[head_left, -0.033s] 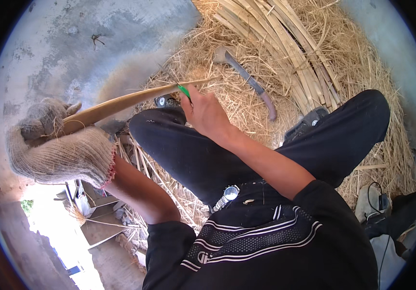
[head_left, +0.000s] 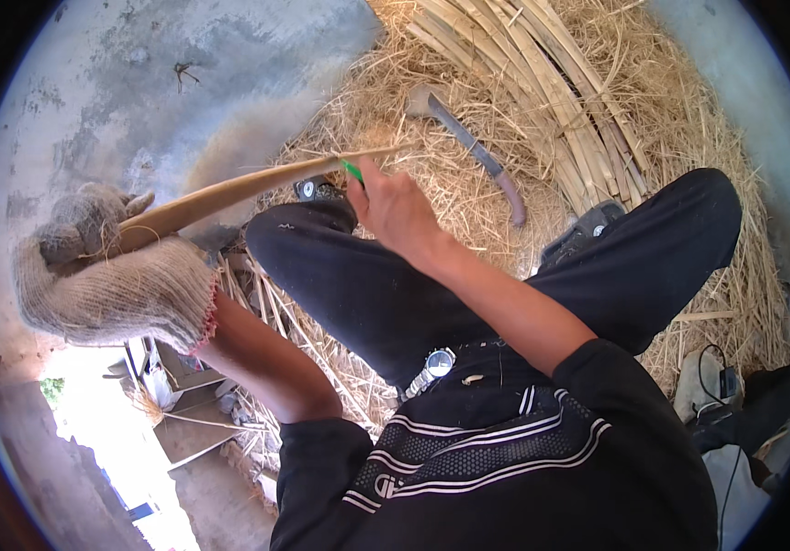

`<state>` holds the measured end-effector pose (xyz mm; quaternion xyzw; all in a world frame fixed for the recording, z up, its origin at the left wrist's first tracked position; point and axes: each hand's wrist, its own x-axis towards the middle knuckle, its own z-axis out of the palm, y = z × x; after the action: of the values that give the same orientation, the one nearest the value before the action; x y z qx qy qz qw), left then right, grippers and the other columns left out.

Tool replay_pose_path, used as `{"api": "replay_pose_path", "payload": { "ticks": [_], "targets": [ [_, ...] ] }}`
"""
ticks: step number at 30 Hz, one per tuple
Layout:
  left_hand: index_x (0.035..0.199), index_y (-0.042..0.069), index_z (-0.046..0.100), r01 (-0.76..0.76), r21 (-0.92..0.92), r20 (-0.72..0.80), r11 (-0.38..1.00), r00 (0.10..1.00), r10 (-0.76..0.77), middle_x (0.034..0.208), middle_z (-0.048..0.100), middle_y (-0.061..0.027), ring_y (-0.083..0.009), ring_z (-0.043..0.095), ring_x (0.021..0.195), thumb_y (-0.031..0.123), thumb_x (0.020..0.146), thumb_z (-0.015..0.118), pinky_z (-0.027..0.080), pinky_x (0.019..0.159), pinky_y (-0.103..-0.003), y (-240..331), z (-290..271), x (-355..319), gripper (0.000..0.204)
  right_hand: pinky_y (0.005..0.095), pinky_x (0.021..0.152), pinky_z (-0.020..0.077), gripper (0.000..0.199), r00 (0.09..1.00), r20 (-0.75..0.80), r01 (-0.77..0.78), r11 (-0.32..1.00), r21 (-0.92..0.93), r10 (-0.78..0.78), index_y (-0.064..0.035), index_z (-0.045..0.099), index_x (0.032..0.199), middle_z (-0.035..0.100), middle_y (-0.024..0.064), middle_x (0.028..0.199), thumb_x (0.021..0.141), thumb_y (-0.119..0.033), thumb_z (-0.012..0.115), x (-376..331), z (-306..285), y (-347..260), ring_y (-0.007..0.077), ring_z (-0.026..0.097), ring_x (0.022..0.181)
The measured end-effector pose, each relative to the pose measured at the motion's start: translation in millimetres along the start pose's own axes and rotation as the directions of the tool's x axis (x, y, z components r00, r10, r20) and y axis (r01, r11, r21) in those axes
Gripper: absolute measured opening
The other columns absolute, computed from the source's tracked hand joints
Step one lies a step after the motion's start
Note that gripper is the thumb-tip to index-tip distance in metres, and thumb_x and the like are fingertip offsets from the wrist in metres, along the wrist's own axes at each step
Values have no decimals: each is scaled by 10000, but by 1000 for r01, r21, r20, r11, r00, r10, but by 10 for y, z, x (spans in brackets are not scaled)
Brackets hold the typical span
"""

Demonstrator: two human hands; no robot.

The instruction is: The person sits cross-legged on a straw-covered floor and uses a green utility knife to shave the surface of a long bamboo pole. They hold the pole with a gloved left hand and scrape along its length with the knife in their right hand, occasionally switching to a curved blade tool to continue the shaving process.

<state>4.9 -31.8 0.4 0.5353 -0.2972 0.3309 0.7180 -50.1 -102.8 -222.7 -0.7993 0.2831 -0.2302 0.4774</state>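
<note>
A gloved left hand (head_left: 106,266) is closed around a long bamboo strip (head_left: 229,193) held across the lap. The bare right hand (head_left: 395,207) pinches a green-handled tool (head_left: 352,171) against it, above straw (head_left: 431,174).

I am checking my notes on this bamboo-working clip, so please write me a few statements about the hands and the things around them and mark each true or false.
1. The left hand wears a knitted work glove. True.
2. The left hand is closed on a bamboo strip. True.
3. The right hand is gloved too. False: it is bare, and something small and green shows at its fingertips.
4. The curved knife is held in the right hand. False: it lies loose on the straw, beyond that hand.
5. A bundle of split bamboo strips lies on the straw. True.
6. The person is wearing light trousers. False: the trousers are dark.
</note>
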Motion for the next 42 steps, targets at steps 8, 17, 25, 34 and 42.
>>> {"api": "replay_pose_path", "payload": {
  "ticks": [8, 17, 25, 34, 42],
  "targets": [
    [547, 160, 327, 159, -121, 41, 980, 987, -155, 484, 304, 28, -111, 302, 391, 179, 746, 469, 324, 396, -278, -61, -200, 348, 246, 518, 682, 549, 250, 999, -27, -41, 984, -173, 37, -7, 567, 1051, 646, 283, 799, 971, -231, 488, 116, 330, 109, 422, 670, 746],
    [612, 134, 370, 222, -65, -59, 973, 972, -226, 568, 382, -13, -138, 400, 441, 238, 816, 451, 467, 419, -292, -68, -122, 197, 243, 503, 661, 547, 296, 952, 39, -302, 952, -45, 304, 12, 537, 1097, 651, 270, 854, 992, -252, 453, -82, 137, 512, 430, 666, 795],
    [664, 120, 402, 85, 52, -21, 995, 996, -84, 603, 413, -26, -150, 495, 506, 264, 834, 432, 517, 420, -307, -59, -30, 77, 225, 516, 576, 549, 286, 974, -227, -43, 977, -210, -6, 12, 505, 1048, 622, 255, 657, 989, -266, 472, 24, 325, 664, 438, 649, 607],
    [914, -13, 472, -291, 272, 157, 917, 954, 256, 750, 487, -83, -183, 574, 547, 208, 890, 423, 562, 453, -283, -505, -206, 337, 228, 501, 556, 529, 298, 971, -225, -104, 989, -104, 78, 24, 541, 1100, 609, 248, 622, 988, -233, 440, 314, 470, 1013, 440, 629, 589],
    [760, 56, 451, -5, 298, -144, 955, 988, 50, 697, 489, -69, -164, 536, 543, 254, 920, 355, 490, 473, -262, -157, 57, 117, 271, 515, 638, 560, 250, 997, -56, -53, 993, -104, 48, -14, 500, 1063, 647, 268, 747, 989, -246, 440, 168, 327, 444, 467, 655, 666]
  ]
}}
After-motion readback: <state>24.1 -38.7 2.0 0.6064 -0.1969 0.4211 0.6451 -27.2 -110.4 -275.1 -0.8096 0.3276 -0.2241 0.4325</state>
